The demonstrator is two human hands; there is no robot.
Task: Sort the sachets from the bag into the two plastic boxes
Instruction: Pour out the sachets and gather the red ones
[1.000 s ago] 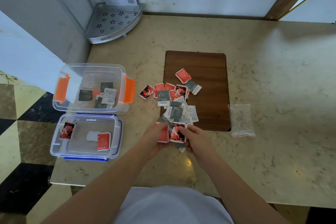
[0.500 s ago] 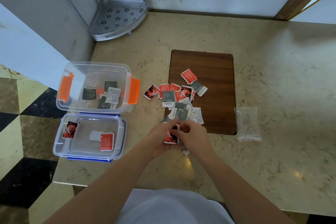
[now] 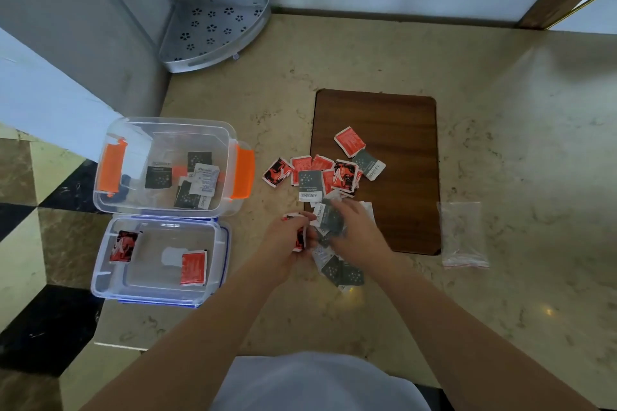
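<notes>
Marble counter [image 3: 500, 130] carried a wooden board [image 3: 394, 117]; far orange-latched box [image 3: 167, 130] held grey sachets, near blue-rimmed box [image 3: 160, 294] red ones. Your left hand [image 3: 283, 243] gripped red sachets [image 3: 299, 238], your right hand [image 3: 357, 233] grey sachets [image 3: 330, 220].

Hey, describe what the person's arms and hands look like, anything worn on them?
Both forearms are bare right down to the wrists, with no sleeves showing. The left hand and the right hand carry no gloves, and no watch, bracelet or ring can be seen. A light, whitish garment covers the torso at the bottom edge.
</notes>
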